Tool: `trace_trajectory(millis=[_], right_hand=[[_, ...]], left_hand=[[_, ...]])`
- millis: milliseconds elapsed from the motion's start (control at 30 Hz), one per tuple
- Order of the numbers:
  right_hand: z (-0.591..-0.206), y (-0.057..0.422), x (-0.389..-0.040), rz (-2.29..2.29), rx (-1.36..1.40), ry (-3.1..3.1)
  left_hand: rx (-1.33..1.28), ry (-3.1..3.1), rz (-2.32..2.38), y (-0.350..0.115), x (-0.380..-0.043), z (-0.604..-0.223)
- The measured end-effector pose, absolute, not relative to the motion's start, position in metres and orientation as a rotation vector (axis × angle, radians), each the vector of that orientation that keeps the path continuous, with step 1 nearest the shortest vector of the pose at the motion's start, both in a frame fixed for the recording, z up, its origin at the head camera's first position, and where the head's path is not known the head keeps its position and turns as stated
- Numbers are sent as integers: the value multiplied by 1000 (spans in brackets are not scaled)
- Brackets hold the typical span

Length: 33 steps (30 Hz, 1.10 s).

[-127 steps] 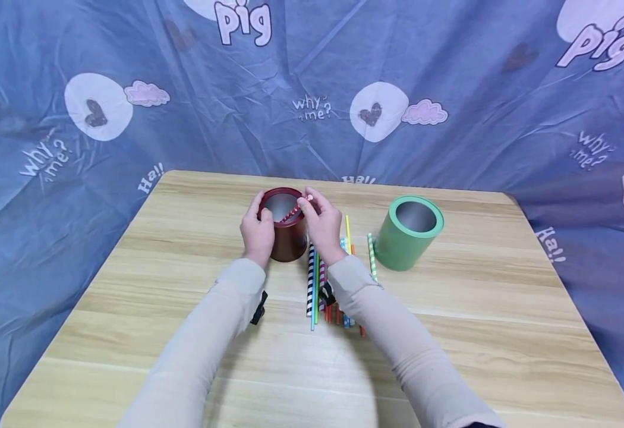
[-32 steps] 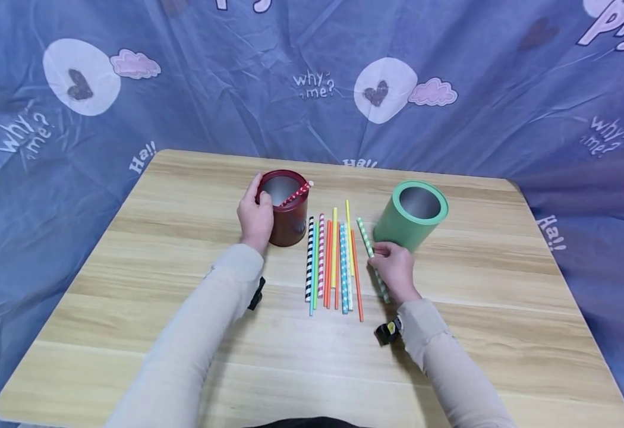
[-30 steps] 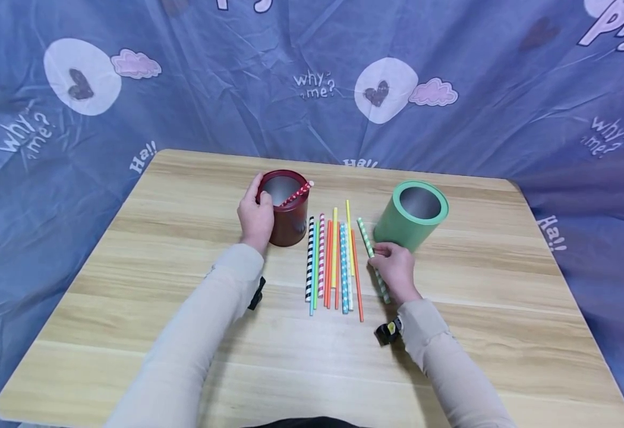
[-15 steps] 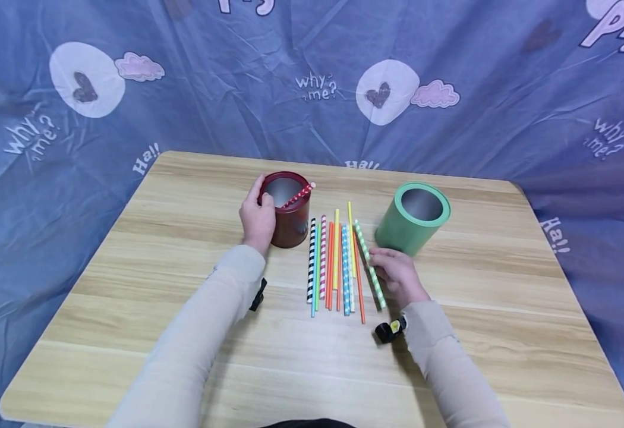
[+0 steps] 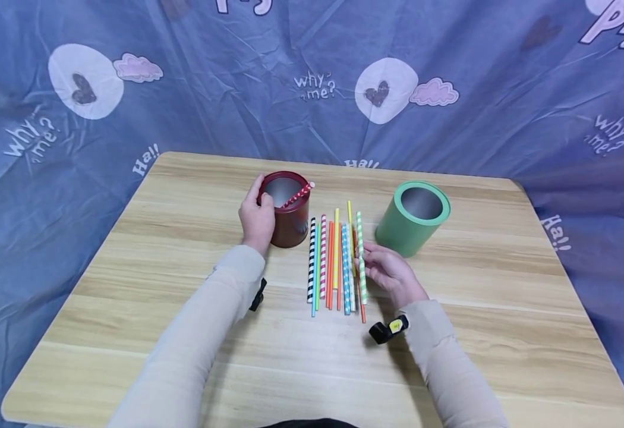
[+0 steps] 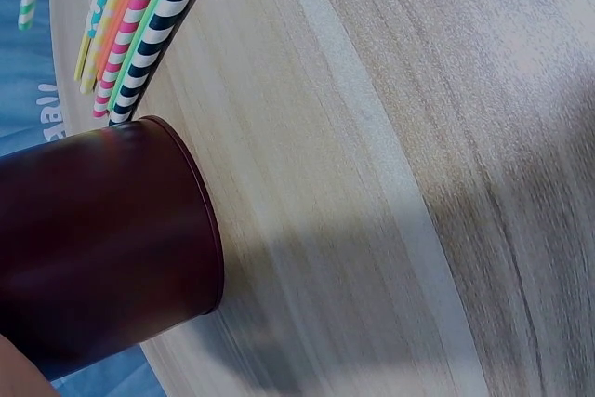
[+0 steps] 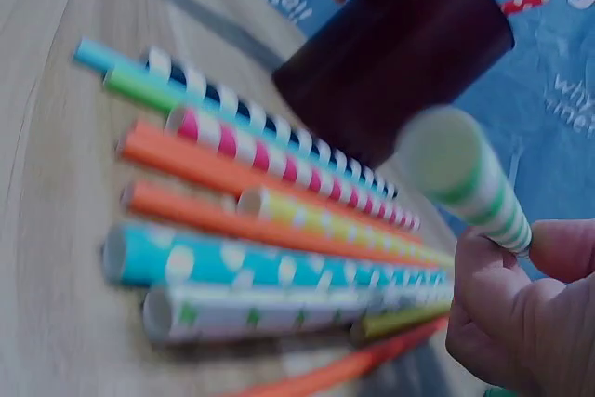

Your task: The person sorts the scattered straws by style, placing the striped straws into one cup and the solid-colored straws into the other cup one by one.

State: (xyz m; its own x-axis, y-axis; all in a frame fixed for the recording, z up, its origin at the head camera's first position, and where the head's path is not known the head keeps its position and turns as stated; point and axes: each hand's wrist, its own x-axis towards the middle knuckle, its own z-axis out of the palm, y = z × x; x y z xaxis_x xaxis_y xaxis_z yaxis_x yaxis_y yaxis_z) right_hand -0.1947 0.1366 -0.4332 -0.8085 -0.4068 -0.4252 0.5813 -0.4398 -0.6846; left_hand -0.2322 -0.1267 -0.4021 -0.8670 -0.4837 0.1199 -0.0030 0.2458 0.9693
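Observation:
My left hand [image 5: 257,221] holds the left side of a dark red can [image 5: 289,229], the thumb at its rim. A red straw with white dots [image 5: 297,195] stands slanted in that can, its top above the rim. Between thumb and fingers, my right hand [image 5: 389,270] pinches a green-and-white striped paper straw [image 5: 360,232]. In the right wrist view this striped straw [image 7: 456,169] is lifted off the table, one end toward the camera. Several straws [image 5: 336,261] lie side by side under and left of it: black-and-white, pink-and-white, blue dotted, yellow, orange, green.
To the right, behind my right hand, stands a green can [image 5: 410,223] with an open top. The wooden table [image 5: 157,267] ends at a blue patterned cloth [image 5: 237,89] at the back and sides.
My right hand let go of the red dotted straw in the can, moved right, picked up the green striped straw beside the green can and brought it left. My left hand stays on the red can.

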Motion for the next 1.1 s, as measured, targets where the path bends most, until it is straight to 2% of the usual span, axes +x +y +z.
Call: trace_trajectory(millis=[367,667,1100], right_hand=[[-406,108,-196,-2218,121,1201],[-392,84,-206,-2205,116,1422],[-363,62,-214,-2378,-29,1596]], left_hand=[[449,-2126,-1652,-127,-232,-401],[453,-2142,-1653,-126,-230,-400],[460,-2137,-1656,-126,-230,-400]])
